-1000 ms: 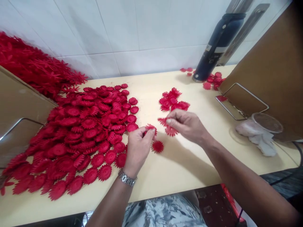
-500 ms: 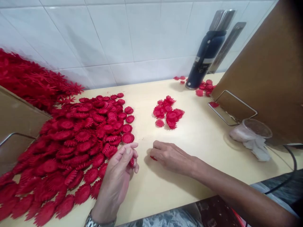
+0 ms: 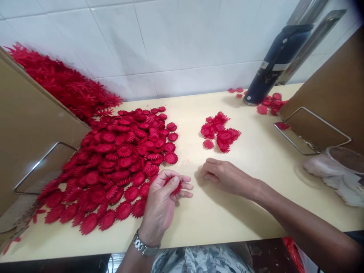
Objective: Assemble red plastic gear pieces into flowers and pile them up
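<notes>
My left hand (image 3: 163,199), with a metal watch (image 3: 143,244) on its wrist, is closed on a round red fringed flower piece (image 3: 176,188), thumb across its face. It hovers just above the table, by the near right edge of a large heap of similar red flower pieces (image 3: 122,163). To the right, my right hand (image 3: 224,174) is low over the table with its fingers curled together; whatever they hold, if anything, is hidden. Beyond my right hand lies a small cluster of red fringed flower pieces (image 3: 224,134), looser and more spread than those in the heap.
Cardboard panels with wire handles stand at left (image 3: 31,125) and right (image 3: 327,102). Behind the left one rises a pile of red star-shaped petals (image 3: 62,85). A dark blue flask (image 3: 273,64) leans in view near the tiled wall, red pieces around it. A plastic cup (image 3: 345,159) with white tissue sits at right.
The view has shifted left. My left hand has turned, and the flower piece in it now shows its face. The red bit beneath my right fingers is no longer seen.
</notes>
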Tool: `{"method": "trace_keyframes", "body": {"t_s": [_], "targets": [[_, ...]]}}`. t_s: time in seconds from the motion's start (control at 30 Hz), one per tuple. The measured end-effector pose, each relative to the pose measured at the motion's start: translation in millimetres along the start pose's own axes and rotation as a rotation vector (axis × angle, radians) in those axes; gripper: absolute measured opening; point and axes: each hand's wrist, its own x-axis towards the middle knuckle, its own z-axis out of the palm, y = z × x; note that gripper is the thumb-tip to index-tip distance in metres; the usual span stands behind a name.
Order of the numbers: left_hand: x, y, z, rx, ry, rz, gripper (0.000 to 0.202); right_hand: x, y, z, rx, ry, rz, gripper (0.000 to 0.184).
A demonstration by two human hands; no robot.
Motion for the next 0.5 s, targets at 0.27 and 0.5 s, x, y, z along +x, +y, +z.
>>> {"method": "trace_keyframes", "body": {"t_s": [0.27,0.5], "targets": [[-5.4,-0.7,-1.1,-0.017,-0.097,-0.039,0.018,18.1,27.9,-41.4,-0.333,0.390,0.146,0.020],[-6.3,-6.0,-0.8,0.047,-0.108,-0.005,0.015,8.4,12.3,-17.5,-0.181,0.288,0.058,0.025]]}}
